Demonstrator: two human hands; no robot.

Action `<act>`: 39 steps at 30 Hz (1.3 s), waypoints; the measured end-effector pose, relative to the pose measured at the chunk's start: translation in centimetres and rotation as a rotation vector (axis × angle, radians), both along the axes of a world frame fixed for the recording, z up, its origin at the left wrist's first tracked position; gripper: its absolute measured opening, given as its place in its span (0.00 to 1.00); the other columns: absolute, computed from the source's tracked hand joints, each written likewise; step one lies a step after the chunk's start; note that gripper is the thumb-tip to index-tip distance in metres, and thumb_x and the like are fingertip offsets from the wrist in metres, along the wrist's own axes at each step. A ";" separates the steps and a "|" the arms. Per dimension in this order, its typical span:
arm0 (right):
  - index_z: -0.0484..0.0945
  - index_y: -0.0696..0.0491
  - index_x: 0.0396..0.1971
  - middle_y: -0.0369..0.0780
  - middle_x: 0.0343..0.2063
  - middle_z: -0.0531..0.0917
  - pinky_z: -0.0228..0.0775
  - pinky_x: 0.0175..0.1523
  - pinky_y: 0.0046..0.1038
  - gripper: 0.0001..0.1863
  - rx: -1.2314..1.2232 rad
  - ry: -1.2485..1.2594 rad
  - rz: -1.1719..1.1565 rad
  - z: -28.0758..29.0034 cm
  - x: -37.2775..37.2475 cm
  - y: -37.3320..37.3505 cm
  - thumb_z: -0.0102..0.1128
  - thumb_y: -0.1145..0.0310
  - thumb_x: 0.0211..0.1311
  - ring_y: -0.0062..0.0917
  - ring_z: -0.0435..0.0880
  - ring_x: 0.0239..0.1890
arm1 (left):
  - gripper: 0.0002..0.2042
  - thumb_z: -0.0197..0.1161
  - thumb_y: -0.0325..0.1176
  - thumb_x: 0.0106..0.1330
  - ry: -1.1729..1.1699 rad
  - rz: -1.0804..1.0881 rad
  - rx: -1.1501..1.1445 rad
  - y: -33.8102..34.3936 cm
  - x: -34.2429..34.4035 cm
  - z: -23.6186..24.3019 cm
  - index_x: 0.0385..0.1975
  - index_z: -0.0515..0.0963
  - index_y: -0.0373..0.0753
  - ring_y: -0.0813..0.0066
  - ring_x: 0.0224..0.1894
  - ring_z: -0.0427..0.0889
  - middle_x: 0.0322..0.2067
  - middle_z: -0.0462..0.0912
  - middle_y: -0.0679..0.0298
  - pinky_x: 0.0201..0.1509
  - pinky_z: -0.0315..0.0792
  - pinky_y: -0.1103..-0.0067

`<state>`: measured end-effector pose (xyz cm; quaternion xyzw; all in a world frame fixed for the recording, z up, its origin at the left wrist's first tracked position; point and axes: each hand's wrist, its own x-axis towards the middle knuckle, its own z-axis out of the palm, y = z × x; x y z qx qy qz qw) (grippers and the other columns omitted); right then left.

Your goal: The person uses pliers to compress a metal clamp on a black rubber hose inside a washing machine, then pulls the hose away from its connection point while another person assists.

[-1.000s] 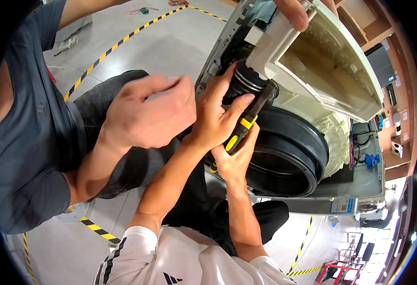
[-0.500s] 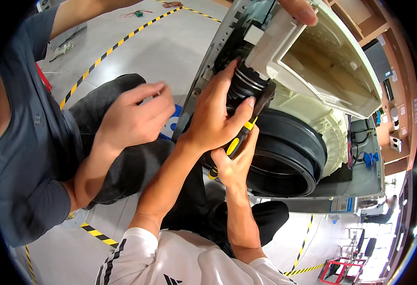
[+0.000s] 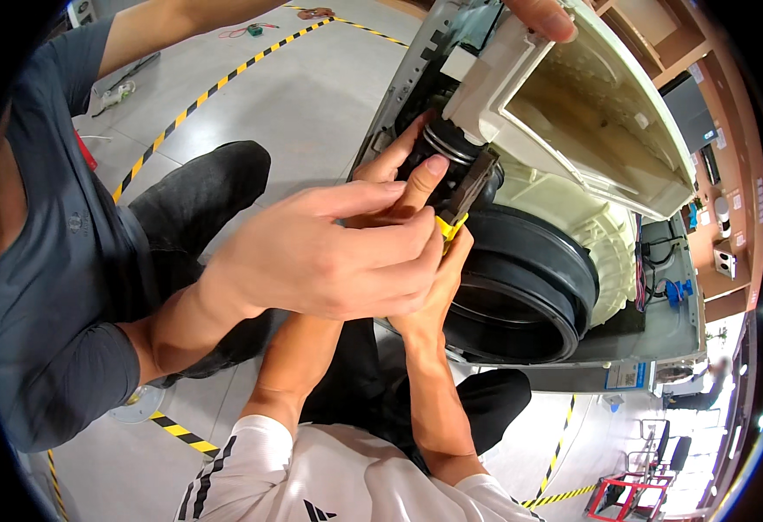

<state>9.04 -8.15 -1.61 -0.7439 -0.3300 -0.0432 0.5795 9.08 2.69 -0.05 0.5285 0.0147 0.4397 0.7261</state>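
Wrapping around a ridged black hose (image 3: 458, 168), the person's bare left grip (image 3: 416, 190) holds it, with the thumb flat on the side. Just below, the bare right grip (image 3: 438, 296) is closed around dark metal pliers with yellow on the handle (image 3: 470, 187). The dark ends of the pliers are right by the hose, close to its shiny silver rings (image 3: 447, 144); you cannot tell if they pinch anything. Another person's bare hand (image 3: 329, 261) is in front and hides a lot of both grips.

The hose is under a creamy white plastic box (image 3: 496, 91) with brown stains inside. Fingers of one more hand (image 3: 544, 19) rest on its top edge. Lower and to the right is a big, round, black rubber collar (image 3: 538, 235), beside a cream plastic drum with ribs (image 3: 614, 278). A gray metal frame (image 3: 407, 78) goes around them. Farther out is the gray floor (image 3: 312, 104) with yellow-and-black striped tape (image 3: 200, 100).
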 end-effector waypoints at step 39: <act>0.60 0.61 0.57 0.47 0.42 0.75 0.73 0.45 0.31 0.41 -0.065 -0.003 -0.136 2.7 -0.9 -0.2 0.69 0.73 0.39 0.33 0.78 0.39 | 0.26 0.57 0.30 0.72 -0.177 0.067 0.321 0.9 -0.4 0.9 0.67 0.61 0.27 0.77 0.58 0.71 0.57 0.74 0.58 0.64 0.62 0.80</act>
